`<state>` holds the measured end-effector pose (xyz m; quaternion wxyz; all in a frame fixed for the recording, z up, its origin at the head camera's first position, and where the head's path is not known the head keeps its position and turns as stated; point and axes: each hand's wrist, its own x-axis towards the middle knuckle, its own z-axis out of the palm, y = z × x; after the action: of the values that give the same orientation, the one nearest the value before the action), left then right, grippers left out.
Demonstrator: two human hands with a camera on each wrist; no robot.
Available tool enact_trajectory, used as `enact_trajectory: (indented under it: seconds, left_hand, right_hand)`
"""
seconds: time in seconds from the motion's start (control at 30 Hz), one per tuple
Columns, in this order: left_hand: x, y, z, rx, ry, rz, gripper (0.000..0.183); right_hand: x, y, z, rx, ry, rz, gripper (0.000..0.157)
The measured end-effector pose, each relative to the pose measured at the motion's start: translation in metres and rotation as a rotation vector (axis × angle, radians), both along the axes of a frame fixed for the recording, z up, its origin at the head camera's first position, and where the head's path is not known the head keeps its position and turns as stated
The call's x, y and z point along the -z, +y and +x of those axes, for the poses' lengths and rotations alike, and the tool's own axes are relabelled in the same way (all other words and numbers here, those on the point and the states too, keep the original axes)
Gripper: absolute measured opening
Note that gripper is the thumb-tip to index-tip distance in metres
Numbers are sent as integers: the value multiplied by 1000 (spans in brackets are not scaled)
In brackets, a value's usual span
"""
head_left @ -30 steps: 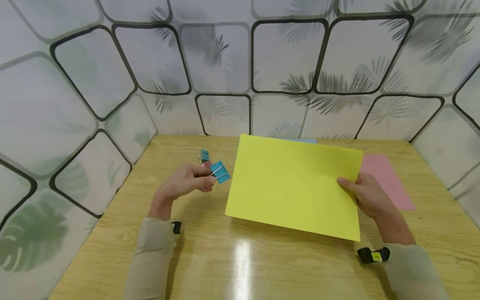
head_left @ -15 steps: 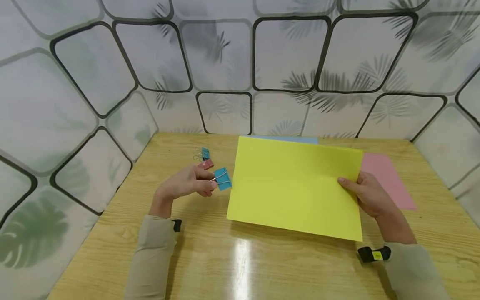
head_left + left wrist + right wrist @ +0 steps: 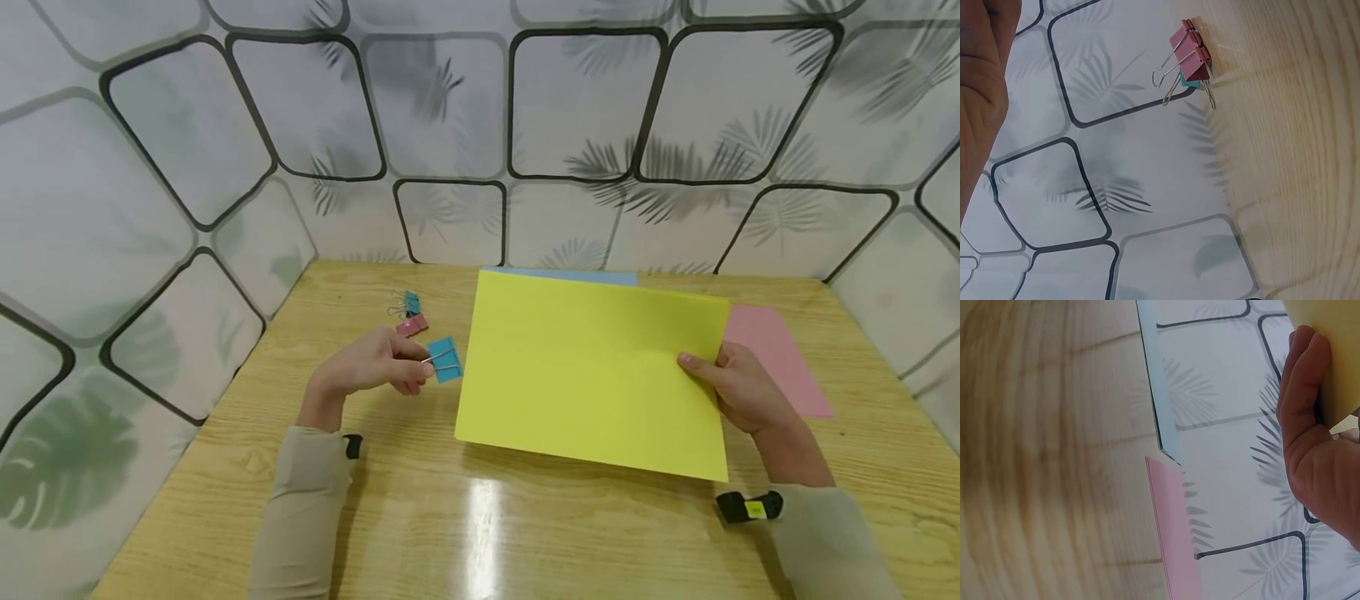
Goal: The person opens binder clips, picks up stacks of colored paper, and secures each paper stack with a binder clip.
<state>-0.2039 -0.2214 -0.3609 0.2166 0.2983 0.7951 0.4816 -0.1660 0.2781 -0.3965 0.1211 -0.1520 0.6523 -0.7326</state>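
My left hand [image 3: 372, 363] pinches a blue binder clip [image 3: 446, 360] by its wire handles, with the clip's mouth side right at the left edge of a yellow paper sheet [image 3: 585, 375]. The sheet is held up over the table by my right hand [image 3: 746, 387], thumb on its face and fingers behind it. In the right wrist view the curled fingers [image 3: 1310, 381] show against the paper's back. Just beyond the left hand, a pink binder clip [image 3: 412, 325] and a teal binder clip [image 3: 412, 303] lie on the table; the left wrist view shows the pink clip in front of the teal one.
Pink paper [image 3: 780, 362] lies at the right on the wooden table [image 3: 405, 517]. Light blue paper [image 3: 622, 278] lies at the back, mostly hidden behind the yellow sheet. A patterned wall covering [image 3: 450, 108] rises behind the table and along both sides.
The left hand has brought the blue binder clip slightly down and toward the sheet's left edge and straightened it. The pink clip on the table now shows fully. The yellow sheet has barely moved.
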Motion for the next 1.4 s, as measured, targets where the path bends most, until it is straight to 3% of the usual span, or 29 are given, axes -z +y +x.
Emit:
enact_trajectory:
  seconds: [0.33,0.57,1.07,1.4]
  left_hand:
    - [1,0,0,20,-12,8,30]
    - [-2,3,2,10,-10,-40,28]
    - [-6,9,3,98,-46,-101,31]
    - [-6,11,3,87,-82,-148,27]
  right_hand:
    - [2,0,-1,-30,5,-3,25]
    - [0,-1,-2,-39,-1,9,24]
    - [0,-3,-2,-72,3,2,25]
    - [-1,-5,-2,-100,8,15,25]
